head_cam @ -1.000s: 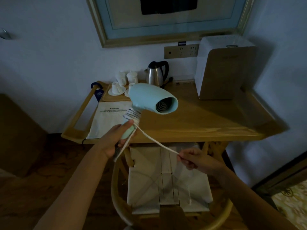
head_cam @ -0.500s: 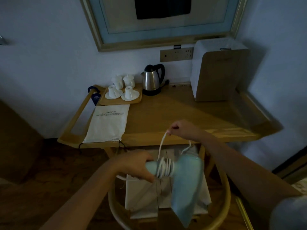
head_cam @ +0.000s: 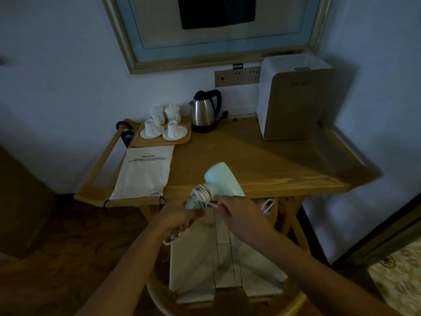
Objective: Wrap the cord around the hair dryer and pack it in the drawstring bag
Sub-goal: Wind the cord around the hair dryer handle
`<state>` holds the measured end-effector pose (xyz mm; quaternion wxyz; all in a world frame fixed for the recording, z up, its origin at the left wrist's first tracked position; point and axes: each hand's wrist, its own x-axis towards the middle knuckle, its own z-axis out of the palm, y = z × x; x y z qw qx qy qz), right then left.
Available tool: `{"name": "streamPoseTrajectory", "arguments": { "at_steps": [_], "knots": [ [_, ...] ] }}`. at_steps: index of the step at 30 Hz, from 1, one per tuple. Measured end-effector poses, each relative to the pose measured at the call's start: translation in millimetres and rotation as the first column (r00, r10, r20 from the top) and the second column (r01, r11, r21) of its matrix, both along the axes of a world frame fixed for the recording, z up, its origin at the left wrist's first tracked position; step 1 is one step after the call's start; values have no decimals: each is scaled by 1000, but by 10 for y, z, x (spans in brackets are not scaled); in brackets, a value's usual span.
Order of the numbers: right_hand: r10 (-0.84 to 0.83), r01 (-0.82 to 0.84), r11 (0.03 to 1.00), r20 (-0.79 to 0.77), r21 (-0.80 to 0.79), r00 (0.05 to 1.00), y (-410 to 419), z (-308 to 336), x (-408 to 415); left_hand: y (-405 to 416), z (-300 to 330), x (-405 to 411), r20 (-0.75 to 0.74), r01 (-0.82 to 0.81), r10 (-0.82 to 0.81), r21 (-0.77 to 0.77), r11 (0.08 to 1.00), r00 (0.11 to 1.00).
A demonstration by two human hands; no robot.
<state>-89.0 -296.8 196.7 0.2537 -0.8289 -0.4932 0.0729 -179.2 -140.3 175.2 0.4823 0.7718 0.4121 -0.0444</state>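
The left hand [head_cam: 180,218] grips the lower end of the pale blue hair dryer [head_cam: 218,182] by its handle, fingers curled round it, holding it in the air just in front of the near edge of the wooden counter [head_cam: 262,160]. The right hand [head_cam: 234,212] sits just beside it, pinching the white cord [head_cam: 201,195] close to the coils already wound around the handle. A loose loop of cord hangs below the left hand, and more shows to the right of the right hand. To wind well, each turn probably wants light tension and to lie snug beside the last. The white drawstring bag [head_cam: 144,172] lies flat on the counter's left side, apart from both hands.
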Motion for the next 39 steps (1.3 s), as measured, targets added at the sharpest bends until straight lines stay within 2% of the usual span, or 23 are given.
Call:
{"name": "streamPoseTrajectory", "arguments": {
  "at_steps": [2,5,7,9,10,12,13,14,19,21,25,29,31,33,35,39],
  "knots": [
    [-106,112,992,-107,50,989,4,-166,110,-8,-3,-19,85,-52,67,-166,985,994],
    [-198,229,961,-190,154,962,-35,-395,59,-46,-21,-9,189,-67,164,-434,899,968],
    [-194,243,950,-236,195,952,-52,-531,-38,-80,-21,-11,242,-52,197,-500,865,950],
    [-147,225,954,-346,197,927,-49,-599,-67,-132,-44,-17,287,-14,174,-484,875,942],
    [-106,218,958,-473,188,875,-44,-591,-58,-155,-63,-20,287,-15,172,-477,879,943],
    [1,236,949,-751,209,661,-32,-516,-43,-194,-78,-11,267,-43,196,-487,872,943],
    [57,251,940,-833,230,550,-25,-484,-39,-211,-85,0,256,-59,214,-502,863,943],
    [93,257,934,-863,249,497,-12,-469,-26,-223,-95,6,251,-67,227,-520,851,941],
    [162,325,894,-898,309,408,72,-528,47,-248,-112,42,266,-34,244,-607,794,933],
    [178,331,887,-901,321,396,83,-548,77,-268,-93,45,273,-10,205,-579,815,940],
    [146,395,864,-907,312,395,116,-565,93,-285,12,67,157,-31,106,-417,908,982],
    [103,412,857,-886,310,453,138,-536,99,-277,-5,139,162,-146,211,-344,928,964],
    [84,398,867,-876,299,475,121,-518,114,-286,-66,129,160,-190,262,-362,912,952],
    [165,327,876,-858,354,486,64,-530,125,-286,-145,97,172,-207,297,-406,890,939],
    [243,217,885,-808,411,537,-38,-589,123,-292,-196,57,192,-214,333,-461,861,923],
    [243,8,948,-738,319,630,-222,-828,152,-216,-180,-22,225,-227,453,-628,744,863]
  ]
}}
